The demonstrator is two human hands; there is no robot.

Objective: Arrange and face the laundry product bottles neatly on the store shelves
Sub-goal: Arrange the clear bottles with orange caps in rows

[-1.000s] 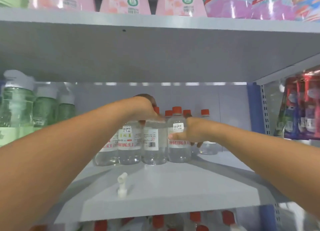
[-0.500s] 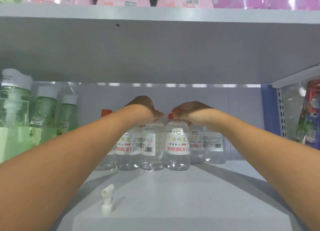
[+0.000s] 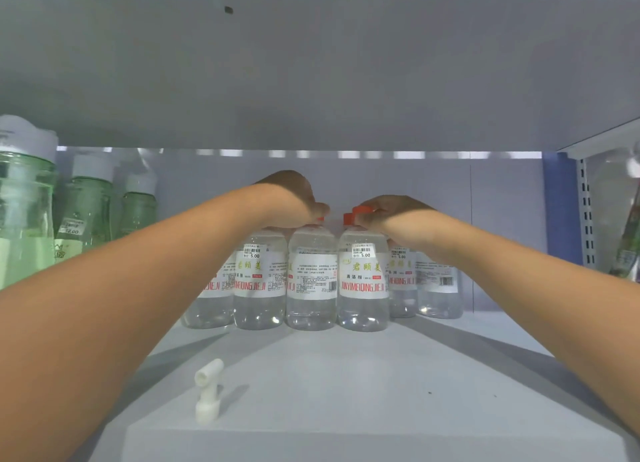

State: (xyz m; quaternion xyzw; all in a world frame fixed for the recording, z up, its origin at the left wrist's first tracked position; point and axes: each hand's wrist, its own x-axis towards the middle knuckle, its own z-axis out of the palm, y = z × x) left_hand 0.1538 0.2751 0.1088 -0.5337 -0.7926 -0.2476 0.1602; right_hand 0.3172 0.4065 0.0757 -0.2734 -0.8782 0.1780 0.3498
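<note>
I see two bare arms reaching deep into a grey shelf point(image 3: 346, 392). At the back stands a row of clear bottles point(image 3: 311, 278) with white labels and red caps, side by side and touching.

The left hand point(image 3: 291, 198) sits on top of the bottles on the left side of the row. Its fingers curl down over the bottle tops. I cannot tell for sure which cap they hold, because the hand hides them. A bit of red cap peeks out by the thumb.

The right hand point(image 3: 391, 212) is on top of the bottles on the right. Its fingers pinch a red cap point(image 3: 362, 209) on a bottle behind the front one. The front bottle point(image 3: 363, 281) shows its label with a price sticker on it. The bottle next to it on the left shows its small print and bar code.

On the shelf near me stands a small white plastic spout point(image 3: 207, 390), well apart from the bottles.

Far left are green bottles point(image 3: 86, 212) with white lids.
</note>
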